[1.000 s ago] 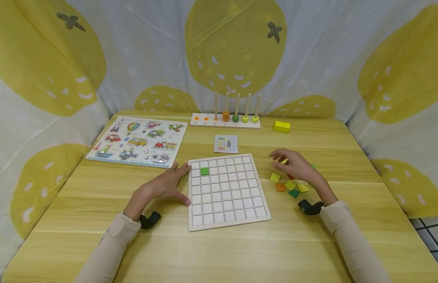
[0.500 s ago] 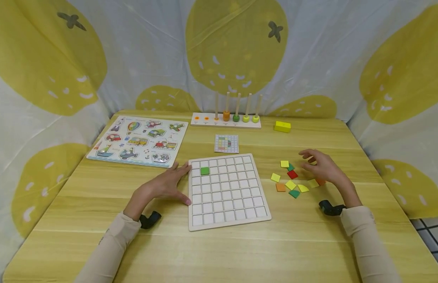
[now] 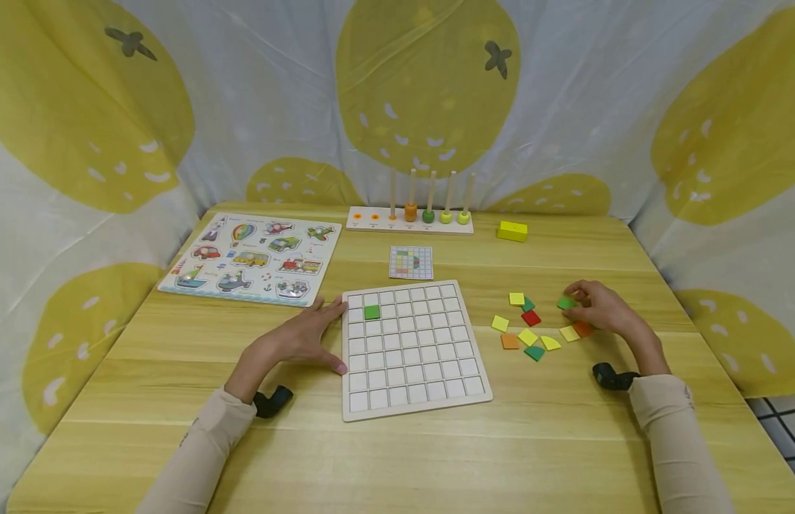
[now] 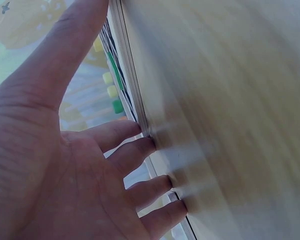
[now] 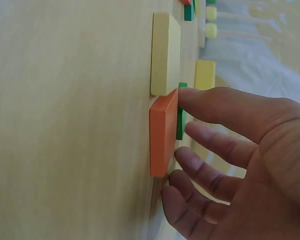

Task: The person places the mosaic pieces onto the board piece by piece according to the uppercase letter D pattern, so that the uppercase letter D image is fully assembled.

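Observation:
A square board (image 3: 410, 350) with a white grid lies in front of me, one green tile (image 3: 372, 312) in its upper left part. My left hand (image 3: 299, 335) rests along the board's left edge, thumb and fingers spread; in the left wrist view its fingertips (image 4: 179, 206) touch the table by that edge. My right hand (image 3: 606, 310) is at the right of the loose tiles, its thumb and index finger pinching a green tile (image 3: 566, 303) low at the table. An orange tile (image 5: 162, 135) and a pale yellow tile (image 5: 165, 55) lie just beside that hand.
Several yellow, orange, red and green tiles (image 3: 528, 336) lie right of the board. Behind it are a small pattern card (image 3: 411, 263), a peg stand with beads (image 3: 410, 223) and a yellow box (image 3: 512, 230). A vehicle puzzle (image 3: 250, 257) lies at the back left.
My right hand has moved right, from above the middle of the loose tiles to the green tile at their right side, and its fingers have come in around it. The left hand stays put.

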Demonstrator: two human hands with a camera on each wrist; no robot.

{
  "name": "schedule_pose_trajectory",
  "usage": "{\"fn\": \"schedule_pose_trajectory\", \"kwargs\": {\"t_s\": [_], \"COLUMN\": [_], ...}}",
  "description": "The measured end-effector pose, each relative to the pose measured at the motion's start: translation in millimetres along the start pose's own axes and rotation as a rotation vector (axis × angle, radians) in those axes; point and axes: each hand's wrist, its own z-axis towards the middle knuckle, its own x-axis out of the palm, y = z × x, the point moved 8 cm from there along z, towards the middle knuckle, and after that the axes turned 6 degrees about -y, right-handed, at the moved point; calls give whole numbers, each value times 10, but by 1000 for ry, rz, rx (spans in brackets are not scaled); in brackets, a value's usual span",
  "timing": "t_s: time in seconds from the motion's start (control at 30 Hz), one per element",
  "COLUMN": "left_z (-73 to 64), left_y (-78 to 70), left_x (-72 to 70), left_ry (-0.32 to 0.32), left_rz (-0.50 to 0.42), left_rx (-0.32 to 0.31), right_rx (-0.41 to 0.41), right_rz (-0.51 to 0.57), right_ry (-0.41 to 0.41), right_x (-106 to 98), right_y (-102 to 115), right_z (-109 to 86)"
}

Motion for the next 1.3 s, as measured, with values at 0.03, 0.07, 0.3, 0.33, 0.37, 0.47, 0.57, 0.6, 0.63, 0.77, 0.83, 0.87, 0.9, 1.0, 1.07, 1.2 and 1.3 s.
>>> {"fn": "schedule_pose_trajectory", "kwargs": {"t_s": [0.03, 0.07, 0.3, 0.33, 0.37, 0.47, 0.57, 0.6, 0.63, 0.77, 0.83, 0.87, 0.9, 1.0, 1.07, 1.2, 1.3], "left_z": [-1, -1, -5, -5, -4, -5, -4, -4, -3, -5, -9, -10, -11, -13, -11, -5, 2], "left_y": [-1, -2, -9, -8, -7, -11, -13, -12, -10, -11, -16, -19, -21, -24, -23, -18, -13], "left_x": [-2, -3, -6, -3, -2, -7, -11, -11, -10, -14, -21, -25, -27, -33, -33, -23, -14], "left_ry": [-2, -3, -3, -2, -2, -4, -4, -2, -2, 0, 0, 0, 0, 1, 1, 1, 1], "left_rz": [-1, -2, -4, -4, -2, -4, -8, -9, -11, -8, -8, -8, -5, -6, -5, -8, -12], "left_rx": [1, 2, 7, 7, 8, 9, 10, 7, 6, 4, 5, 4, 4, 3, 3, 5, 8], "right_rx": [4, 4, 32, 36, 40, 42, 23, 14, 3, -34, -41, -43, -45, -39, -48, -86, -103], "right_rz": [-1, 2, -8, -11, -9, -13, -23, -28, -30, -24, -23, -22, -25, -26, -30, -28, 9], "right_ry": [1, 4, 17, 19, 20, 18, 7, 2, -4, -19, -23, -25, -28, -33, -43, -82, -96], "right_x": [-4, -7, -9, -5, -1, 7, 2, -1, -5, -7, 1, 9, 16, 44, 58, 70, 93], "right_y": [-4, -5, -27, -30, -32, -38, -29, -22, -12, 48, 82, 102, 127, 197, 254, 363, 435], "right_z": [-4, -8, -30, -31, -32, -27, -13, -7, -1, 20, 31, 38, 44, 69, 88, 133, 165]}}
